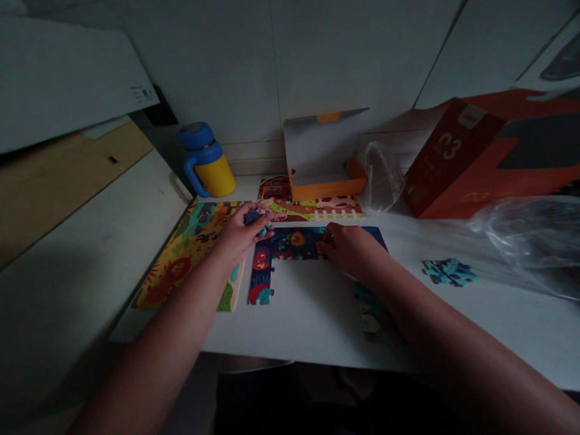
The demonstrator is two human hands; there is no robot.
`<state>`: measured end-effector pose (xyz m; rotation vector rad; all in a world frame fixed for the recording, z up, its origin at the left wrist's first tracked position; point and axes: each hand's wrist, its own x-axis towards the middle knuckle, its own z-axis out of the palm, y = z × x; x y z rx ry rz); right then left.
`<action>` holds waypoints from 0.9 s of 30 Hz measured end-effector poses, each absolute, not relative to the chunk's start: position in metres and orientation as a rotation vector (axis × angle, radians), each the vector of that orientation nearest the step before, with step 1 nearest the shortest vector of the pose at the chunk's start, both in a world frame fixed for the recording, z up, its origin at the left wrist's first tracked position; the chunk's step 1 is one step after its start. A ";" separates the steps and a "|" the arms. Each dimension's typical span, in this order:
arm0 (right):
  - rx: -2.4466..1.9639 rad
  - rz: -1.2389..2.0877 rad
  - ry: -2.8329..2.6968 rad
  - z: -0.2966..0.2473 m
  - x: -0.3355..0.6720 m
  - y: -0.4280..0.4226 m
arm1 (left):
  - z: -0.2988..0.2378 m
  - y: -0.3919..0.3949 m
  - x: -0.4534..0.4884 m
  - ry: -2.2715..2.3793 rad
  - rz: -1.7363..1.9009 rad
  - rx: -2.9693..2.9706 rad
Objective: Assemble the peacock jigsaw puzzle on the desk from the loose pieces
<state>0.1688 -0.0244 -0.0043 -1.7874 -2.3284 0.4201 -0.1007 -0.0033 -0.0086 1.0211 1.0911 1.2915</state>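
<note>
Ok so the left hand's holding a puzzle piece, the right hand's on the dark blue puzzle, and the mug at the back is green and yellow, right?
Not quite: the head view shows the mug is blue and yellow, not green. The left hand does hold a puzzle piece and the right hand rests on the dark blue puzzle.

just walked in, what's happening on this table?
A person works at a white table. Their left hand pinches a small blue puzzle piece near the corner of the dark blue, partly joined L-shaped jigsaw; their right hand rests fingertips on that jigsaw's top strip. A yellow animal jigsaw lies left of it, a loose teal piece to the right.
</note>
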 end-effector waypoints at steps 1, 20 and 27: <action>-1.792 0.411 -2.330 -0.003 0.168 -0.025 | -0.008 -0.004 -0.101 1.087 1.279 1.025; -1.107 0.949 -1.901 -0.004 0.137 -0.038 | -0.010 -0.031 -0.074 0.998 1.005 1.265; -1.060 0.865 -1.925 -0.004 0.139 -0.037 | -0.014 -0.029 -0.076 1.003 0.880 1.332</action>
